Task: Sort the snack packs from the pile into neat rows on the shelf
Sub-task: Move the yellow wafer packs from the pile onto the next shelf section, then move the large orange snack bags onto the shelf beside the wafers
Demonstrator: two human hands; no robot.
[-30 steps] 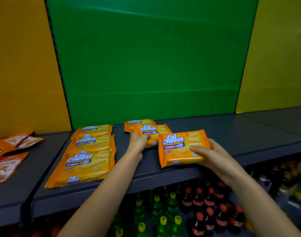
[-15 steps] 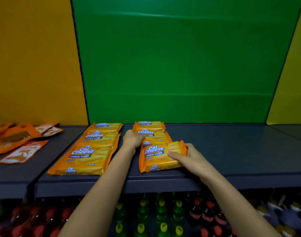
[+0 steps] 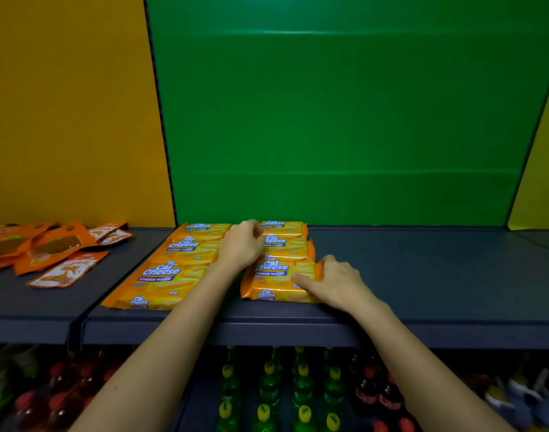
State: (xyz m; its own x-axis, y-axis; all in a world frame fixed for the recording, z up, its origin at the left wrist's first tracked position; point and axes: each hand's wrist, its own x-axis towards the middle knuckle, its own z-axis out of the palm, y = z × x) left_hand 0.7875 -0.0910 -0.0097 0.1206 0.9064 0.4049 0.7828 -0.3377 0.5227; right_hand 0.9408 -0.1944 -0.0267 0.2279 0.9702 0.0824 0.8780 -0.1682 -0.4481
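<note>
Two rows of Cal Cheese wafer packs lie on the dark grey shelf [image 3: 422,275], running from its front edge back to the green panel [image 3: 329,120]. Far left, apart from them, a loose scatter of flat orange pouches [image 3: 48,254] sits on the neighbouring shelf section. The left row [image 3: 173,263] is already full, its packs overlapping like shingles. The left hand [image 3: 243,244] rests curled between the two rows, fingers bent against the left edges of the back packs in the right row [image 3: 284,241]. The front pack [image 3: 276,280] lies flat near the shelf's front edge, and the right hand [image 3: 335,283] presses on its right end, thumb laid over the top face and fingers wrapped round the end seam.

To finish this step well, the person would likely square the pack between both hands, nudging it leftward until its side lines up with those behind.

The wrappers are glossy film, slippery and slightly crinkled; the packs are flat rectangles, firm enough to slide without buckling on the smooth matte shelf.
</note>
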